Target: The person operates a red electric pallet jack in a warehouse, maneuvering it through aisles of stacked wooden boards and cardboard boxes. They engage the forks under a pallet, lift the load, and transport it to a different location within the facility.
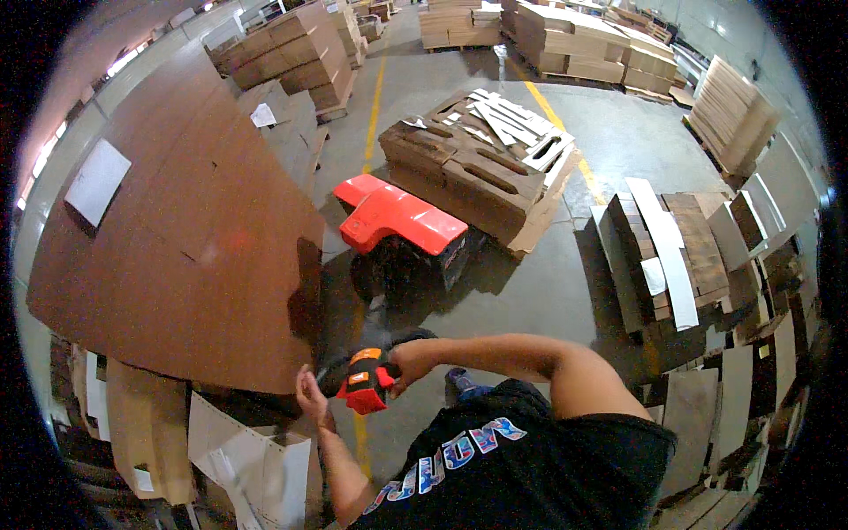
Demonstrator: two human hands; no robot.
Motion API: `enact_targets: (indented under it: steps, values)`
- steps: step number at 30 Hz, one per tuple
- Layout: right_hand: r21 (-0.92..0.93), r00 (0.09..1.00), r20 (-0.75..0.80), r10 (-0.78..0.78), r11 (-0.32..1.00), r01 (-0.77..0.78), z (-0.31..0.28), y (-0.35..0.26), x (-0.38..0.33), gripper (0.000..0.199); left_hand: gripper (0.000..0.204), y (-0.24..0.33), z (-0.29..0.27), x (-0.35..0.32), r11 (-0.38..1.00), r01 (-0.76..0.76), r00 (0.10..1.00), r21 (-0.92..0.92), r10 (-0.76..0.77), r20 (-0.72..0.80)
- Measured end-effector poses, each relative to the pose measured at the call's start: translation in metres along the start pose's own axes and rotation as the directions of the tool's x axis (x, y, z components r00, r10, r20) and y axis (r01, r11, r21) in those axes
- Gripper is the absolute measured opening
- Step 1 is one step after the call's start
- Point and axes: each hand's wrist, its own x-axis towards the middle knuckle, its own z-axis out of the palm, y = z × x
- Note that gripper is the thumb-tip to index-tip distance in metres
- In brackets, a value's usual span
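Observation:
The control handle (362,382) of a red electric pallet jack, with a red head, orange labels and a black loop grip, is right before my body. My right hand (410,364) is closed on the right side of this handle. Beside its left side is my left hand (313,397), fingers stretched upward; whether it touches the black grip I cannot tell. Ahead of the handle sits the jack's red body (402,219). Past it, a stack of brown cut-out boards (468,168), topped with white strips, stands close to the jack; its forks are hidden.
A tall stack topped by a large brown panel (194,230) with a paper sheet (98,182) rises close on the left. Stacked boards and offcuts (680,256) stand to the right. Yellow floor lines (374,106) run ahead toward more loaded pallets (574,44).

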Motion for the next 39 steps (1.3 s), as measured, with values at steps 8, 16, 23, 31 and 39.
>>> enact_targets:
  steps: [8, 16, 23, 31, 39]
  values:
    - [0.056, 0.897, 0.196, 0.397, 0.908, -0.415, -0.024, -0.05, -0.036, 0.062, 0.038, 0.04, 0.022, -0.031, 0.989, -0.049, 0.995, -0.142, 0.036, -0.091]
    - [-0.052, 0.897, 0.118, 0.427, 0.904, -0.423, 0.082, -0.072, 0.0, 0.072, 0.033, -0.08, -0.052, -0.04, 0.933, -0.075, 0.982, -0.353, 0.007, -0.189]
    - [-0.118, 0.872, 0.078, 0.484, 0.873, -0.474, 0.118, -0.11, 0.015, 0.082, 0.037, -0.034, -0.097, -0.032, 0.994, -0.076, 0.983, -0.078, 0.061, -0.172]
    - [-0.015, 0.88, -0.002, 0.474, 0.88, -0.474, 0.179, -0.124, 0.043, 0.083, 0.032, -0.028, -0.149, -0.025, 0.958, -0.288, 0.952, -0.012, 0.285, -0.109]
    - [0.08, 0.81, 0.04, 0.586, 0.806, -0.587, 0.177, -0.148, 0.1, 0.096, 0.037, -0.043, -0.179, 0.033, 0.935, -0.351, 0.932, 0.057, 0.354, -0.077]
